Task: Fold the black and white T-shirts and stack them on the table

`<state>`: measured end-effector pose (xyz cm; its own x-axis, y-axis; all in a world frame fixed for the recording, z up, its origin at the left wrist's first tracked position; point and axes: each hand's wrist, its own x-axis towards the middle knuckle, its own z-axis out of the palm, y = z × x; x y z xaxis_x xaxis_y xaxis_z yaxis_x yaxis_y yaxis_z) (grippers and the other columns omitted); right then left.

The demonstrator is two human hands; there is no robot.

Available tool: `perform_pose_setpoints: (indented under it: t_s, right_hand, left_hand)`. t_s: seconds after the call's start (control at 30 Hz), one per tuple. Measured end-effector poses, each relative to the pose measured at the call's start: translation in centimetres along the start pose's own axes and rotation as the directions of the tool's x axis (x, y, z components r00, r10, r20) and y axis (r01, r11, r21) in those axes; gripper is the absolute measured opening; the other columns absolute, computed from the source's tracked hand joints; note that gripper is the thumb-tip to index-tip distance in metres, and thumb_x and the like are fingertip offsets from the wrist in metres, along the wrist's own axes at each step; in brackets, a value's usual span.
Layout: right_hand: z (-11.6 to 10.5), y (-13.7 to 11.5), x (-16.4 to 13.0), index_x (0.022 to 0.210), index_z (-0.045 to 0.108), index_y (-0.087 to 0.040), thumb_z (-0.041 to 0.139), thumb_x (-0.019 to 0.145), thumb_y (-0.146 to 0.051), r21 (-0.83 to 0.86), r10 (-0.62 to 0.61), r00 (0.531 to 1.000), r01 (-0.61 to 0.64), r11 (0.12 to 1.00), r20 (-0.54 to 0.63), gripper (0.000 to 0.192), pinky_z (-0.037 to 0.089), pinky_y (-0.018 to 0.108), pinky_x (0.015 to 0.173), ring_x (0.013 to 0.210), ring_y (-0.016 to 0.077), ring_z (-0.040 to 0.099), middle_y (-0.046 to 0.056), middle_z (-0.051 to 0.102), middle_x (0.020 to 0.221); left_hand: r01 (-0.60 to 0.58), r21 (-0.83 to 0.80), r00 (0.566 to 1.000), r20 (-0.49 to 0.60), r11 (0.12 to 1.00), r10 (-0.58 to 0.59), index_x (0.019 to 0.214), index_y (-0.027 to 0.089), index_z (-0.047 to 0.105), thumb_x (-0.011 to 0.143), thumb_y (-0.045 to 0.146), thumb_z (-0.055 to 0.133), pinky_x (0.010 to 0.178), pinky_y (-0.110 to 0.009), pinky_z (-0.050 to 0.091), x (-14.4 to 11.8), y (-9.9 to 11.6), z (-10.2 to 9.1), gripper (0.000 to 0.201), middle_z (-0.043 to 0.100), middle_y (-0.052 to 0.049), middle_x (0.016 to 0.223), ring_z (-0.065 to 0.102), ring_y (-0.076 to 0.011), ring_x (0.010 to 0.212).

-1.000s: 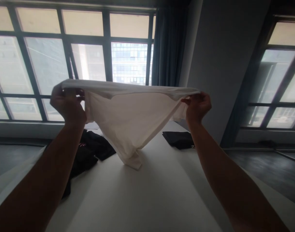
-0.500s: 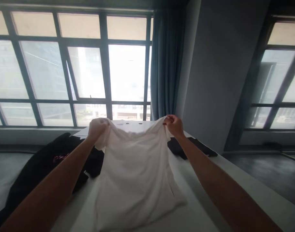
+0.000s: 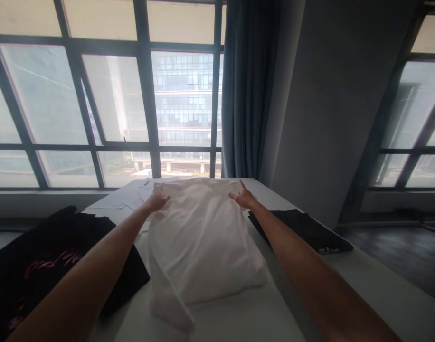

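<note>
A white T-shirt (image 3: 203, 237) lies stretched along the table, its shoulder end away from me and its hem toward me. The cloth is wrinkled, and its lower left corner is folded over in a flap. My left hand (image 3: 158, 200) is closed on the shirt's far left shoulder, thumb on top. At the far right shoulder my right hand (image 3: 243, 195) grips the cloth, its thumb pointing inward. The fingers of both hands are partly hidden by fabric.
Black garments with pink lettering (image 3: 61, 256) lie at the left of the white table (image 3: 239, 318). A folded black garment (image 3: 306, 230) with white print lies on the right. Papers (image 3: 114, 198) are at the far left, before windows and a blue curtain (image 3: 242, 95).
Both hands have lowered the raised shirt onto the table, still holding its shoulders. Its body now lies flatter, and a flap shows at the lower left. The view has tilted and shifted slightly.
</note>
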<state>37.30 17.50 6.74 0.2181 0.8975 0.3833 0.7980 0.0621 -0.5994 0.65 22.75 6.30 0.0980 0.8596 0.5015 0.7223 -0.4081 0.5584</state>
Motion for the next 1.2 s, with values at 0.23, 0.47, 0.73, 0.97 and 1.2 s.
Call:
perform_pose_setpoints:
  t_s: [0.23,0.47,0.73,0.97,1.2]
  right_hand:
    - [5.7,0.8,-3.9,0.135,0.058,-0.014,0.058,0.089,-0.046,-0.198,-0.033,0.866,0.151,0.968,0.498,0.056,0.039,0.029,0.104,0.126,0.0271,0.054,0.014,0.057,0.138]
    - [6.1,2.6,-8.0,0.133,0.057,-0.014,0.052,0.091,-0.047,-0.385,0.064,0.926,0.092,0.918,0.372,0.055,0.041,0.035,0.102,0.125,0.0289,0.054,0.019,0.054,0.139]
    - [2.9,3.8,-12.4,0.124,0.06,-0.012,0.067,0.076,-0.031,-0.413,0.236,0.951,-0.137,0.9,0.198,0.051,0.047,0.042,0.091,0.117,0.0358,0.06,0.024,0.063,0.123]
    - [4.8,3.3,-13.6,0.131,0.051,-0.015,0.067,0.074,-0.03,0.091,0.121,0.977,-0.138,0.986,0.173,0.061,0.049,0.025,0.084,0.098,0.0188,0.067,0.009,0.07,0.111]
    - [5.1,2.9,-12.3,0.123,0.053,-0.012,0.05,0.083,-0.031,0.293,0.081,0.997,-0.079,0.953,0.003,0.045,0.051,0.025,0.068,0.079,0.0181,0.066,0.009,0.07,0.096]
  left_hand:
    - [-0.186,0.324,0.862,0.508,0.928,-0.004,0.123,0.017,0.064,0.086,0.045,0.054,0.097,-0.04,0.047,-6.0,-0.5,5.5,0.047,0.065,-0.016,0.127,0.062,-0.0317,0.114]
    - [-0.335,0.06,0.745,0.628,0.94,0.225,0.114,0.019,0.069,0.075,0.01,0.049,0.093,-0.033,0.048,-11.8,1.8,4.3,0.045,0.069,-0.01,0.117,0.063,-0.0251,0.106]
    - [-0.456,0.097,0.742,0.59,0.885,0.318,0.12,0.021,0.067,0.064,0.007,0.057,0.091,-0.034,0.047,-16.2,3.7,0.9,0.058,0.068,-0.009,0.11,0.062,-0.0278,0.105]
    - [-0.393,0.061,0.876,0.33,0.918,0.353,0.084,0.018,0.065,0.075,0.027,0.062,0.08,-0.031,0.047,-18.4,2.1,-0.3,0.013,0.068,-0.006,0.087,0.062,-0.0217,0.084]
    - [-0.249,-0.014,0.963,0.106,0.968,0.249,0.07,0.019,0.049,0.078,0.035,0.056,0.065,-0.025,0.042,-20.1,-0.2,-1.1,0.02,0.057,0.001,0.067,0.05,-0.0138,0.065]
